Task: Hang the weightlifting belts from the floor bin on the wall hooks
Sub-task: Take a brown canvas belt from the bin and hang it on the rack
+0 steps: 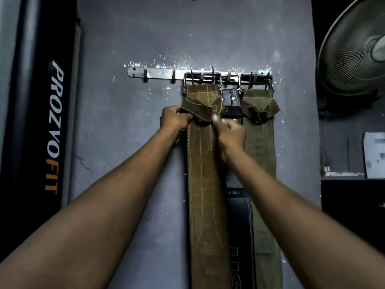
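A metal hook rail (158, 74) is screwed to the grey wall. Three belts hang from its right half. The brown stitched belt (205, 184) hangs by its buckle from the middle hooks. My left hand (174, 120) grips the brown belt's folded loop at its left edge. My right hand (230, 130) is blurred at the belt's right edge, fingers curled against it. A black belt (239, 215) hangs behind, between the brown one and an olive belt (261, 155) at the rail's right end. The floor bin is out of view.
Two hooks at the rail's left end (145, 77) carry nothing. A black padded machine column with PROZOFIT lettering (55, 126) stands at the left. A wall fan (354, 51) and a dark shelf with papers (373, 155) are at the right.
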